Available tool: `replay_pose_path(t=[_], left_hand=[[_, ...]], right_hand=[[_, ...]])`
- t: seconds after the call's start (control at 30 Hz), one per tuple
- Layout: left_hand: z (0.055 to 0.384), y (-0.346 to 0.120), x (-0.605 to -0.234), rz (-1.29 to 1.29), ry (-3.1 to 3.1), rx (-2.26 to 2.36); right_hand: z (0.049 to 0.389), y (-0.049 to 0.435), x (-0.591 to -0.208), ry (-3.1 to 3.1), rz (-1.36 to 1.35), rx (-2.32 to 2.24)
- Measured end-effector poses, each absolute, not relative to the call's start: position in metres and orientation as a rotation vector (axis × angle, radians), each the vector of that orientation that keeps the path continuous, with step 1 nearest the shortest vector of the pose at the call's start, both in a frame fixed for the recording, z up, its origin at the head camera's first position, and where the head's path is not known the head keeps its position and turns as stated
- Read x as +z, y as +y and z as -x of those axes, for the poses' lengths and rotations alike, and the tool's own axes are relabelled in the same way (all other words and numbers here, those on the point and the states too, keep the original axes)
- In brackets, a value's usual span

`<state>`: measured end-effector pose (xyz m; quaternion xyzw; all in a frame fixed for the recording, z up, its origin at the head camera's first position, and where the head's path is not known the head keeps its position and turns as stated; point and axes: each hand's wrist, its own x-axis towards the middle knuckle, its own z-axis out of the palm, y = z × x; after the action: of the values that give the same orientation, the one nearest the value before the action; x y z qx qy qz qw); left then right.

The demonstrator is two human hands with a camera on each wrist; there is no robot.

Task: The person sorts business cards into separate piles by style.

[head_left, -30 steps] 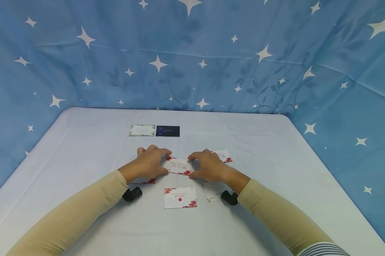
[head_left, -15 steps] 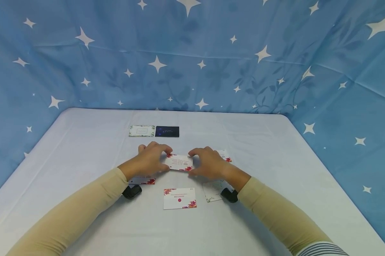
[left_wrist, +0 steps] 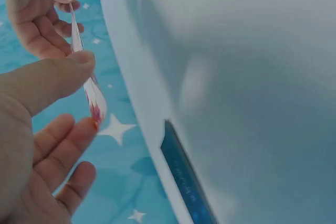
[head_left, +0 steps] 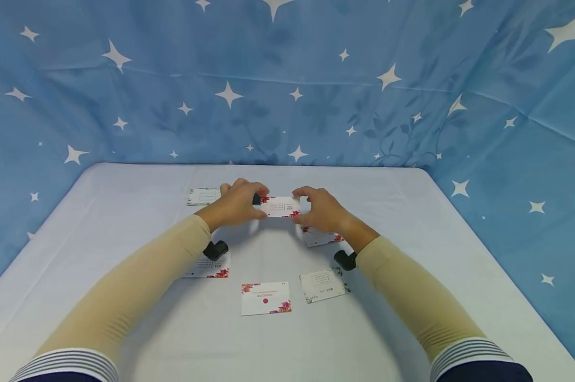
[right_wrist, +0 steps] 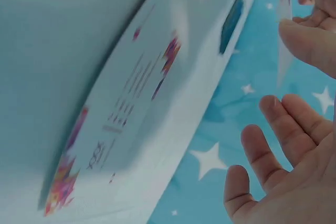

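A white business card with red floral corners is held above the table. My left hand pinches its left end and my right hand pinches its right end. Nearly edge-on, the held card shows in the left wrist view. A dark business card lies on the table there; in the head view my left hand hides most of it. Close by is a green-leaf-bordered card, partly behind the left fingers. Another red floral card lies beneath the right hand.
Nearer on the white table lie a red floral card, a tilted leaf-cornered card and a floral card partly under the left forearm. Black wrist devices hang below both wrists. A blue star-patterned curtain stands behind.
Both hands have lifted the floral card and moved it away from me, slightly to the right, toward the back of the table. The left hand now covers most of the dark card.
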<state>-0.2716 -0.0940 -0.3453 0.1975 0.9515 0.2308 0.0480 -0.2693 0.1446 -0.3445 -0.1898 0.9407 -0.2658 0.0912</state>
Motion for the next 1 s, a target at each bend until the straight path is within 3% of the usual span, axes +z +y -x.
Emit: replay_pose_path(t=[0.47,1.0], left_hand=[[0.323,-0.072,-0.366,-0.431,2.837,0.778],[0.332,-0.073,-0.37,-0.369,2.817,0.607]], right_hand=[[0.326,0.147,-0.359,2.76,0.375,-0.741],[0.342,0.14,-0.374,2.644,0.207,-0.829]])
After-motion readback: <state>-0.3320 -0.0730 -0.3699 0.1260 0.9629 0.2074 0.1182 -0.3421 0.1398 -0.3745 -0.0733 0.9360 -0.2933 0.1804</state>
